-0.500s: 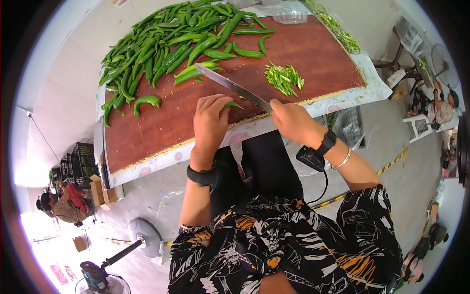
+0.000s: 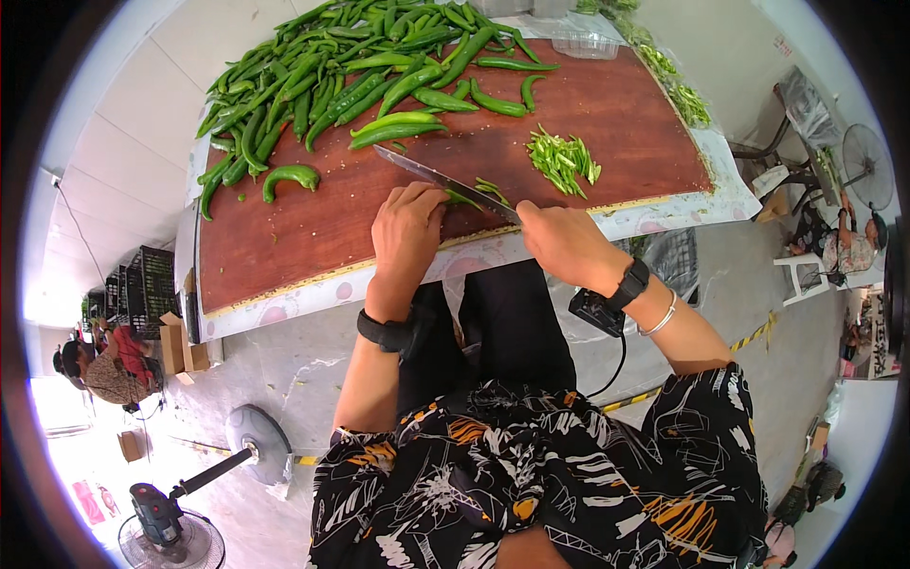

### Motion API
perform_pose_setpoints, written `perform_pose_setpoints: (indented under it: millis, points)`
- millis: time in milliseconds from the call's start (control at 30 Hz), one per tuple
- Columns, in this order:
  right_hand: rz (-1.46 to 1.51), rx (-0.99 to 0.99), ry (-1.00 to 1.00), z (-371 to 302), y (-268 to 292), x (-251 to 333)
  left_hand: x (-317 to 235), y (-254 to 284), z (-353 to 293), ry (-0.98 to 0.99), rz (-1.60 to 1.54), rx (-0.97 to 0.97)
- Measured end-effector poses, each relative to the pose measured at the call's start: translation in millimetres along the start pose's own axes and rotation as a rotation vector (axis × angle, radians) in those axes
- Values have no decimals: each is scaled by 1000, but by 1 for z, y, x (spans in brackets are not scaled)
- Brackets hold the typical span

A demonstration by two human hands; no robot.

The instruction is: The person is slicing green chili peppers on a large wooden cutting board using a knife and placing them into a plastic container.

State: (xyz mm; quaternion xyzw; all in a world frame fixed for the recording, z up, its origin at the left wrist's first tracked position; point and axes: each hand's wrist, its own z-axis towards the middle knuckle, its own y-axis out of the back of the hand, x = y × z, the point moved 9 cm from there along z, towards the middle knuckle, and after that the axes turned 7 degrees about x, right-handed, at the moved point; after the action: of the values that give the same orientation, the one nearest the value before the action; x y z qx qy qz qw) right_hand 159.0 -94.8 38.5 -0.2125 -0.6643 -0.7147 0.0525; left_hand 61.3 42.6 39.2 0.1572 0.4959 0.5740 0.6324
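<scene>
My right hand (image 2: pixel 567 245) grips the handle of a long knife (image 2: pixel 438 178), whose blade slants away to the far left over the red-brown board (image 2: pixel 313 232). Close by, my left hand (image 2: pixel 408 232) presses its bunched fingertips onto a green chili pepper (image 2: pixel 462 198). The blade's edge is down at that pepper, just right of my fingers. A few thin slivers (image 2: pixel 492 191) lie on the blade's far side. Two whole chili peppers (image 2: pixel 396 130) rest beyond the knife tip. My fingers partly cover the pepper being cut.
A large heap of green chili peppers (image 2: pixel 322 76) fills the board's far left. Sliced strips (image 2: pixel 563 161) are piled to the right. A clear plastic box (image 2: pixel 586 45) stands at the back. A fan (image 2: pixel 171 526) is on the floor at left; people sit at both sides.
The knife blade has come down onto the pepper, and more slivers show beside it. My left hand stays on the pepper. The whole view has shifted slightly.
</scene>
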Motion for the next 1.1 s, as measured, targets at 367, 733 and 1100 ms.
perform_pose_setpoints:
  millis: [367, 733, 1100]
  points:
    - [-46, 36, -3, 3, -2, 1, 0, -1, 5, 86, -7, 67]
    - [-30, 7, 37, 24, -14, 1, -3, -1, 6, 50, -11, 30]
    - [-44, 108, -12, 11, -6, 3, -4, 2, 4, 58, 16, 15]
